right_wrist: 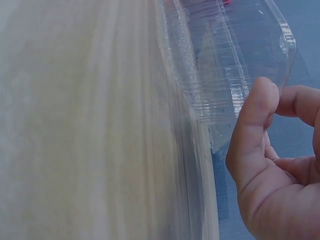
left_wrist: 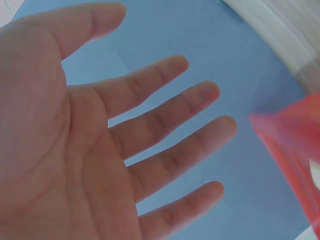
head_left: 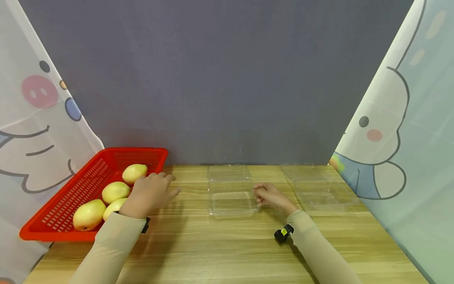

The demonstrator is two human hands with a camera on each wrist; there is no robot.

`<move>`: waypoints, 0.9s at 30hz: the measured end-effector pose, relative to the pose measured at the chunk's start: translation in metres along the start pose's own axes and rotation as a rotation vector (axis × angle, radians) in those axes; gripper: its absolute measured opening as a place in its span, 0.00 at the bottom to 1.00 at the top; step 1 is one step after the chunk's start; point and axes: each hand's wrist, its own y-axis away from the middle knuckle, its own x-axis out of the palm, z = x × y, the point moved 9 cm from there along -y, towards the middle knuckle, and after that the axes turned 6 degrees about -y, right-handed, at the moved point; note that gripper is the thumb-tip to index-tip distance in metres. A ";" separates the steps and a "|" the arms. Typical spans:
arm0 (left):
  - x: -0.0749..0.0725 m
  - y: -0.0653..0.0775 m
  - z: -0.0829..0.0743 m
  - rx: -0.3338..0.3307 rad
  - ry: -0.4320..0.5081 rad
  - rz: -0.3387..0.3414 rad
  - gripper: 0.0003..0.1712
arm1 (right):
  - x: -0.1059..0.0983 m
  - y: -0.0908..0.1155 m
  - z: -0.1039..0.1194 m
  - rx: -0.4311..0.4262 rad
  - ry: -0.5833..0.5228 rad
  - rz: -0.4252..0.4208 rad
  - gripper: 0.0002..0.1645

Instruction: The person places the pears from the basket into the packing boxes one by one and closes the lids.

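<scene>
A clear plastic clamshell box (head_left: 230,199) lies with its lid raised toward the back of the table. My right hand (head_left: 273,198) pinches the box's right rim between thumb and fingers; the right wrist view shows the thumb (right_wrist: 260,100) against the clear wall. My left hand (head_left: 150,193) hovers by the right side of a red plastic basket (head_left: 58,235), holding nothing. Its fingers (left_wrist: 160,122) are spread and straight in the left wrist view. Several yellow-green, smooth oval fruits (head_left: 89,215) lie in the basket, one partly hidden behind the left wrist.
A second clear clamshell box (head_left: 319,193) lies to the right, its lid also folded back. A grey panel (head_left: 220,79) stands behind the wooden table (head_left: 213,252). Cartoon-printed cloths (head_left: 408,118) hang at both sides.
</scene>
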 end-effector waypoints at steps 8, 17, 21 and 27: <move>-0.013 0.008 0.033 -0.031 -0.007 0.022 0.24 | -0.001 -0.003 -0.004 0.006 -0.051 0.023 0.26; -0.003 0.016 0.080 -0.101 0.057 0.149 0.26 | -0.002 -0.005 -0.006 0.013 -0.116 0.035 0.26; 0.005 0.019 0.101 -0.131 0.060 0.230 0.34 | -0.002 -0.005 -0.006 0.026 -0.123 0.018 0.25; 0.015 0.024 0.118 -0.148 0.102 0.277 0.32 | -0.001 -0.005 -0.005 0.027 -0.131 0.011 0.25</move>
